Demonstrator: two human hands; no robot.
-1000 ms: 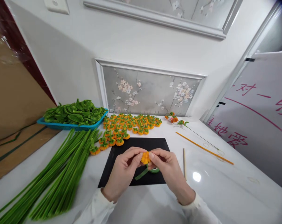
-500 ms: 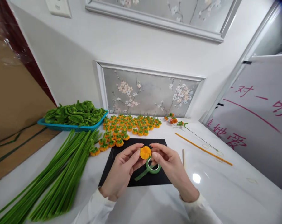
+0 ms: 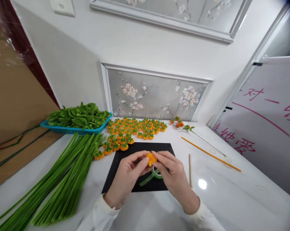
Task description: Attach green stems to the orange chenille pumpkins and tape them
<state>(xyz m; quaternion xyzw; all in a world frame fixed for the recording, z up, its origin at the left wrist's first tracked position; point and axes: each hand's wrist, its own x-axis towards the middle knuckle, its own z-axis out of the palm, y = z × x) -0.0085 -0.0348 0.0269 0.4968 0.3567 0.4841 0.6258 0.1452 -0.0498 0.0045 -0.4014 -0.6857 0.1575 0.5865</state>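
Note:
Between both hands, over a black mat [image 3: 111, 179], is a small orange fuzzy flower [image 3: 151, 159]. My left hand [image 3: 129, 171] pinches its left side with thumb and fingers. From the right, the thumb and fingertips of my right hand [image 3: 173, 175] press on the same flower. A roll of green tape [image 3: 156, 173] lies on the mat just below the flower, its loose end [image 3: 146, 180] stretched to the lower left and the roll partly covered by my right hand. Behind the mat stand several orange flowers [image 3: 135, 128] with green stems pointing up.
Long green fuzzy stems [image 3: 68, 179] spread over the left of the white table [image 3: 231, 199]. A blue tray [image 3: 70, 129] holds green leaves. On the right lie a wooden stick [image 3: 190, 170], an orange stem [image 3: 211, 154] and a wired flower sprig [image 3: 179, 124].
My right hand has moved left, closer to my left hand, and its fingers now cover more of the flower and the tape roll. The flower looks tilted. The view has shifted slightly.

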